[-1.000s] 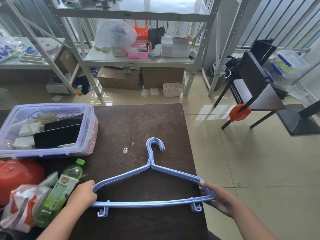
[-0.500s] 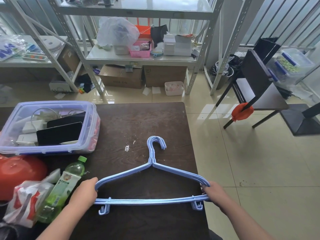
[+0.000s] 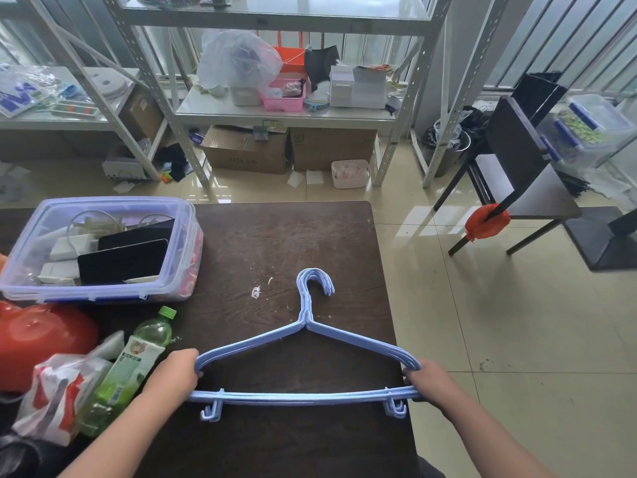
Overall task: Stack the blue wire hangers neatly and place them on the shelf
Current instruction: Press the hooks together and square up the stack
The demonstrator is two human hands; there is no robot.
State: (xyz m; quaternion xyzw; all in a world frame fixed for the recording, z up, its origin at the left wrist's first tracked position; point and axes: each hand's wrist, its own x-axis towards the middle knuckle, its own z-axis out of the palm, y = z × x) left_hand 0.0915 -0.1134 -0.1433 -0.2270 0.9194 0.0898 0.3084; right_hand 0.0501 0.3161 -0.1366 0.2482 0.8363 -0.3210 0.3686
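Bundle of pale-blue wire hangers (image 3: 306, 396) lying crosswise near the dark wooden table's (image 3: 282, 243) right edge, hooks toward the white metal shelf (image 3: 286, 112), left hand (image 3: 174, 376) and right hand (image 3: 429, 381) each closed around one end.

You get bright daylight from the windows (image 3: 568, 39) behind the shelving; it glares off the floor tiles (image 3: 424, 215). Verticals bow at the frame's edges. Focus stays sharp.
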